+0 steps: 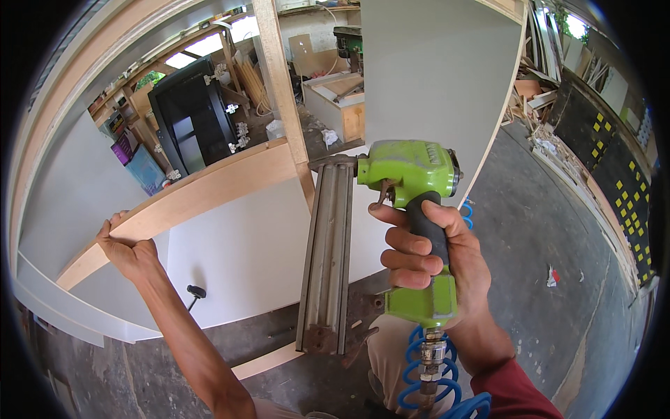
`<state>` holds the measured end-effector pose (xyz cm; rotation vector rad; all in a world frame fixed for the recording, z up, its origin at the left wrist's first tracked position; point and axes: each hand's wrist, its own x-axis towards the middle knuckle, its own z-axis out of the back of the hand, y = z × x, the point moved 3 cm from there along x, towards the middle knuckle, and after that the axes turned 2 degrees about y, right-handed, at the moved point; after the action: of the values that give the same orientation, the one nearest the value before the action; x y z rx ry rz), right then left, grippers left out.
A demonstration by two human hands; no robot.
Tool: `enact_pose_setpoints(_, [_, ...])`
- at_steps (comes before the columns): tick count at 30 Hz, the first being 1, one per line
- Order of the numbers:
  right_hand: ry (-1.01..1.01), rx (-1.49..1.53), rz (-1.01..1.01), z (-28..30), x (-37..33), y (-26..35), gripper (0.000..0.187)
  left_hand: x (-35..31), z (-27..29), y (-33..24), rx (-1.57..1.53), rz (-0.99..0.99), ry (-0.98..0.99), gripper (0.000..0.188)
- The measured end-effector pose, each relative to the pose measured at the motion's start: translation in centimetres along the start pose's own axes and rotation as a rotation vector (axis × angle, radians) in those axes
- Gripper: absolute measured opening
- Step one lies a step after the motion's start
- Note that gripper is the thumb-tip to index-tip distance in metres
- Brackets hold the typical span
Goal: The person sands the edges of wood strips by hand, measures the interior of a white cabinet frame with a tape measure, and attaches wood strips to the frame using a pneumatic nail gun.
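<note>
A green pneumatic nail gun (408,167) with a long grey magazine is gripped in my right hand (436,244). One finger lies by the trigger. Its nose meets the upright wooden post (279,77), close to where a pale wooden board (209,185) joins it; I cannot tell whether they touch. A blue coiled air hose (412,377) hangs from the handle's metal fitting. At the board's left end my left hand (129,244) is closed around the edge. Board and post belong to a large cabinet frame with white panels (237,237).
A tall grey panel (436,70) stands beyond the nail gun. Below the board, a black-headed mallet-like object (196,290) rests against the white panel. Behind are a black cabinet (192,115) and a workbench (342,105). Scrap wood (537,91) is piled at the right.
</note>
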<state>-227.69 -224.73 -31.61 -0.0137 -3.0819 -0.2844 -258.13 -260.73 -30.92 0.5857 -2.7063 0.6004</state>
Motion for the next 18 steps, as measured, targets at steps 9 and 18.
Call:
enact_pose_setpoints(9, [-0.011,0.013,0.009,0.31,-0.10,-0.23,0.044,-0.15,-0.05,0.02,0.000,-0.001,-0.012,0.010])
enact_pose_setpoints(18, [0.002,0.012,0.014,0.53,-0.07,-0.16,0.045,-0.15,-0.07,0.08,-0.017,-0.005,-0.033,0.009])
